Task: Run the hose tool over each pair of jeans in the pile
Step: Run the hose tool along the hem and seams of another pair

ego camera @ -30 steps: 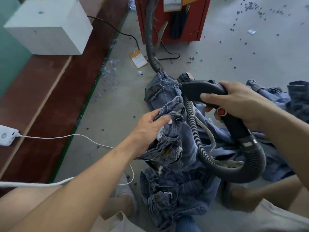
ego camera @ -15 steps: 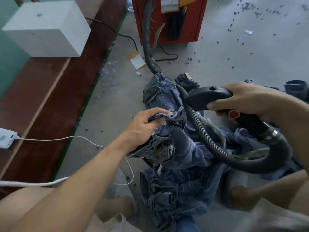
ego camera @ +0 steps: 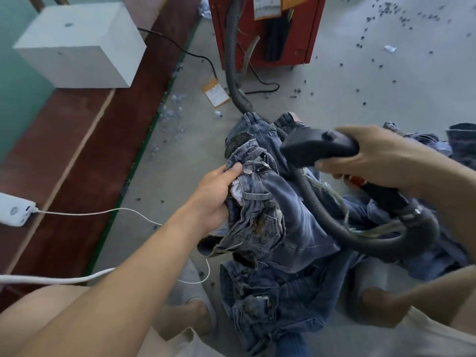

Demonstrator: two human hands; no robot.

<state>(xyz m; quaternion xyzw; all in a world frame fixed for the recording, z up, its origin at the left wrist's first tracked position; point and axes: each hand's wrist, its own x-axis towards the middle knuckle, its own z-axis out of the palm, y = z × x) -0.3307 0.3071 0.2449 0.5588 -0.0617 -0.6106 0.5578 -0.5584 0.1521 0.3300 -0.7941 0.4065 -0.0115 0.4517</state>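
A pile of blue jeans (ego camera: 278, 300) lies on the concrete floor between my legs. My left hand (ego camera: 216, 194) grips the waistband of the top pair of jeans (ego camera: 273, 210) beside its metal button and holds it lifted off the pile. My right hand (ego camera: 371, 158) grips the black handle of the hose tool (ego camera: 319, 148), whose nozzle end points left just above that waistband. Its ribbed black hose (ego camera: 319, 210) loops across the jeans under my right wrist and runs back to the red machine (ego camera: 265, 29).
A dark red bench (ego camera: 77, 155) runs along the left, carrying a white box (ego camera: 79, 47) and a white power bank (ego camera: 15, 212) with a white cable (ego camera: 108, 211). An orange tag (ego camera: 215, 92) and dark scraps litter the floor. More jeans (ego camera: 461, 140) lie at right.
My left hand has shifted its hold on the waistband, exposing the button and zip. My right hand with the hose tool has moved up and right, lifting the hose loop over the jeans.
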